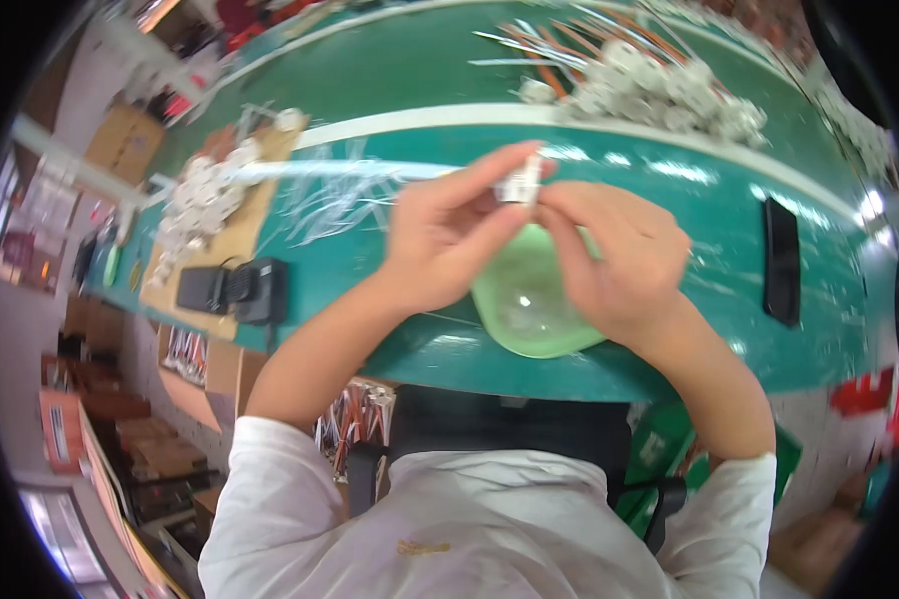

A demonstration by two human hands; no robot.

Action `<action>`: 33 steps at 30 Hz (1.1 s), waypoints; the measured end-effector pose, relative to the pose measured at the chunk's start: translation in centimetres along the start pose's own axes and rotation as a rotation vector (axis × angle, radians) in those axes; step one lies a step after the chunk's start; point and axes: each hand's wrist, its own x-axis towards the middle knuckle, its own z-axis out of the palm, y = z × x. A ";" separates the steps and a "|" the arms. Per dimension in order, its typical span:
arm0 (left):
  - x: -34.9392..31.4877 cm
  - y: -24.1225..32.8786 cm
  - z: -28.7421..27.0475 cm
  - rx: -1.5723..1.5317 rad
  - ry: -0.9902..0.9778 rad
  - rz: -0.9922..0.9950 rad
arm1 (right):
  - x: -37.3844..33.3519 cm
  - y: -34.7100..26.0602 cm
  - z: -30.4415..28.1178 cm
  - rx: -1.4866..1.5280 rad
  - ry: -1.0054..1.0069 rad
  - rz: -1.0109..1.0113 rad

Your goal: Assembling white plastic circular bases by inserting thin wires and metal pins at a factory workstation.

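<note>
Above a light green translucent bowl (531,324), my two hands meet at a small white plastic piece (520,184). My left hand (432,232) grips the piece between thumb and fingers. From the right, my right hand (621,250) is closed in a pinch at the piece's edge; anything else between those fingertips is too small to make out. A long pale strip (355,171) runs leftward from behind my left hand. Whether it joins the white piece is hidden. The bowl sits on the green table (729,270), partly covered by my right hand.
Loose clear strips (342,200) lie left of my hands. Beyond them are white round parts (205,200) on cardboard and a black device (260,290). A black phone-like slab (782,262) lies right. White parts with wires (659,90) are heaped behind a white divider (410,122).
</note>
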 end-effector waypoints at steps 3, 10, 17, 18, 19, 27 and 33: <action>1.6 2.0 -1.1 -0.001 0.045 -0.004 | -0.2 -0.6 -0.7 0.040 -0.025 0.220; 4.3 9.8 -19.4 0.753 0.417 0.065 | 0.3 0.1 -1.5 0.009 -0.052 0.168; -1.2 15.4 -36.3 1.291 0.070 -0.662 | 0.3 -0.4 -1.2 0.010 -0.156 0.032; -1.5 15.5 -36.5 1.294 0.075 -0.654 | 0.3 -0.2 -1.3 -0.002 -0.162 0.032; -2.1 15.5 -36.6 1.233 0.044 -0.889 | 0.2 -0.1 -1.3 -0.005 -0.159 0.024; -3.1 11.8 -38.2 1.691 -0.168 -1.058 | 0.2 0.0 -1.5 -0.010 -0.186 0.055; -1.9 11.8 -34.8 2.036 -0.240 -0.960 | 0.0 0.2 -0.3 0.033 -0.224 0.063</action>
